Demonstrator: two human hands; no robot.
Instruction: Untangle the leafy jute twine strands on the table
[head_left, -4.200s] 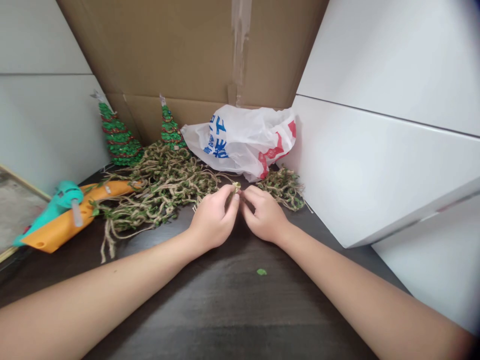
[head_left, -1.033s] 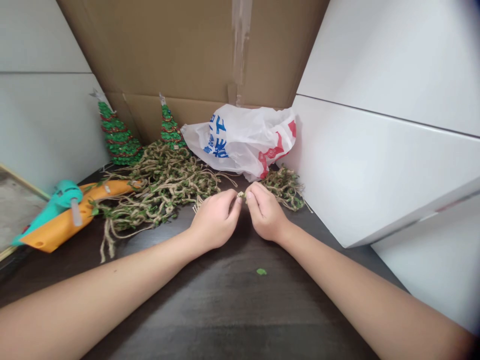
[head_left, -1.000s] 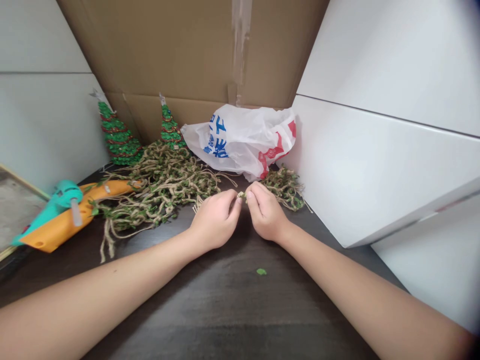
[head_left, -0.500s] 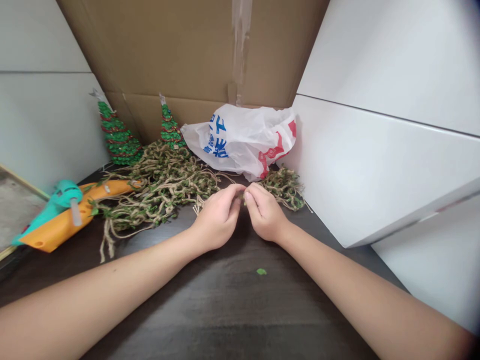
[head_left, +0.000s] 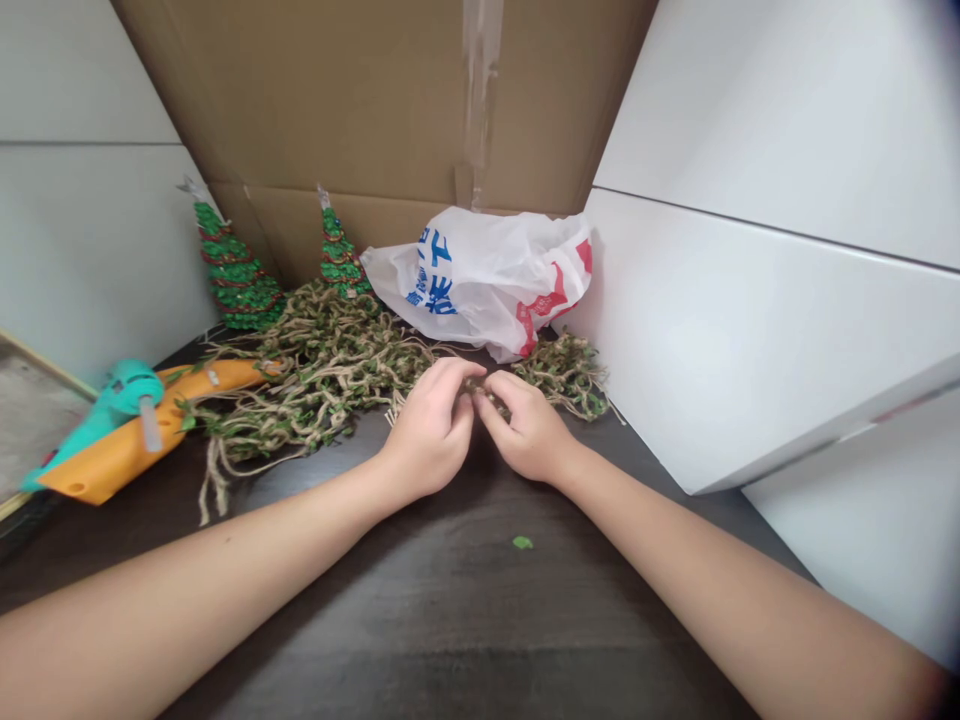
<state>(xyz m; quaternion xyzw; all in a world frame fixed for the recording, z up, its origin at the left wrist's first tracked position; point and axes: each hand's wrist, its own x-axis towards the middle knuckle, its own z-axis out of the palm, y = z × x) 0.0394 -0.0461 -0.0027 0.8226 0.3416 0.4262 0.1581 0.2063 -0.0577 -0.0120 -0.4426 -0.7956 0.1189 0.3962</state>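
Observation:
My left hand (head_left: 431, 430) and my right hand (head_left: 527, 425) meet at the middle, fingertips nearly touching. Between their curled fingers shows a bit of knotted twine with leaves (head_left: 491, 396), mostly hidden by the fingers. Behind and left of my left hand lies a big tangled heap of twine and green leaves (head_left: 330, 370). A smaller bundle of the same (head_left: 566, 375) rests just beyond my right hand. One loose green leaf (head_left: 523, 543) lies on the dark table (head_left: 450, 620) between my forearms.
At the back are a white plastic bag (head_left: 487, 275) and two small green trees (head_left: 238, 270) against cardboard (head_left: 360, 90). A teal glue gun (head_left: 90, 425) rests on an orange holder (head_left: 124, 460) at left. White boxes (head_left: 750, 330) stand at right.
The fingers of both hands have shifted slightly apart at the tips, and more of the twine piece between them shows.

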